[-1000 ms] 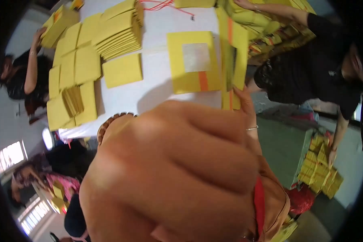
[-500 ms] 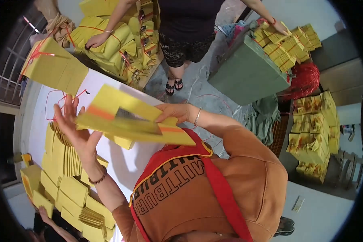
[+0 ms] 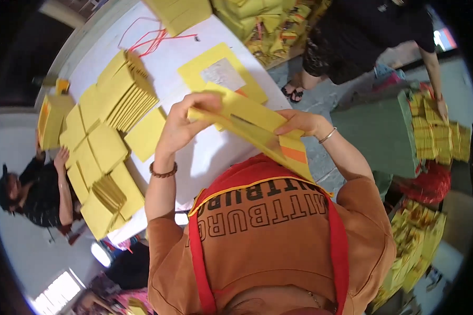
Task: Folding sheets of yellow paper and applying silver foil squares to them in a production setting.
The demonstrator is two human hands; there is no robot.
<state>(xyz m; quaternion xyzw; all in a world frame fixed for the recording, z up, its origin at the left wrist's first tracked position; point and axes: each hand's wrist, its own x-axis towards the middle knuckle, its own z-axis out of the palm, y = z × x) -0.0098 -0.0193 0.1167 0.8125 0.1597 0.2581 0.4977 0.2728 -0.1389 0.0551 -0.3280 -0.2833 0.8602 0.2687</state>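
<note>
Two hands hold one yellow paper sheet (image 3: 257,126) above the white table (image 3: 210,152), just in front of the person's orange shirt and red apron straps. The left hand (image 3: 181,126), with a bead bracelet at its wrist, pinches the sheet's left edge with closed fingers; the right hand (image 3: 299,122), with a thin bangle, grips the right side, fingers curled over the top. Compared with half a second ago, the sheet sits lower and closer to the chest, its orange-striped end now hanging toward the right, so the folding or turning seems under way. The sheet's underside and the thumbs are hidden. Farther left lie fanned stacks of yellow sheets (image 3: 115,105); beyond, a single sheet with a silver square (image 3: 220,73) and red string (image 3: 152,39). Other people stand at the far and left edges, partly cut off.
</note>
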